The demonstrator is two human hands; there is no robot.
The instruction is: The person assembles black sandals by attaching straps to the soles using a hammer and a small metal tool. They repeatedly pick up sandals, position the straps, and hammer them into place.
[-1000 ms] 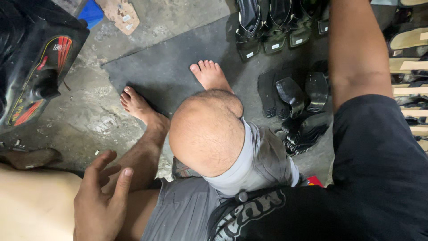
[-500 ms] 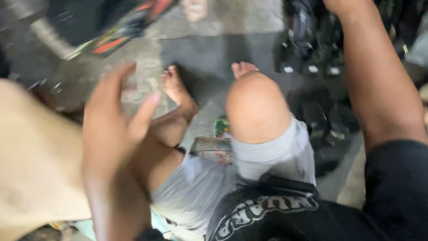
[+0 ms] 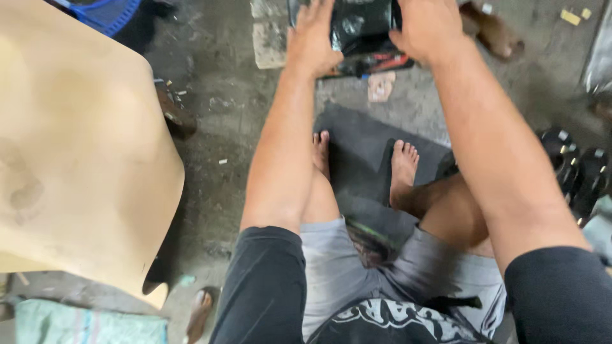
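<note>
Big tan sheet point(image 3: 76, 146) is lying at my left over the concrete floor point(image 3: 223, 134). I'm gripping a black glossy bag point(image 3: 363, 32) on the floor ahead, left hand point(image 3: 312, 38) and right hand point(image 3: 428, 28) clamping its sides.

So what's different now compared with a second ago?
Both hands have reached forward and taken hold of the black glossy bag on the floor: the left hand on its left side, the right hand on its right. A second ago the left hand rested by the knee and the right arm stretched toward the black shoes. The person stays seated, bare feet on the dark mat.
</note>
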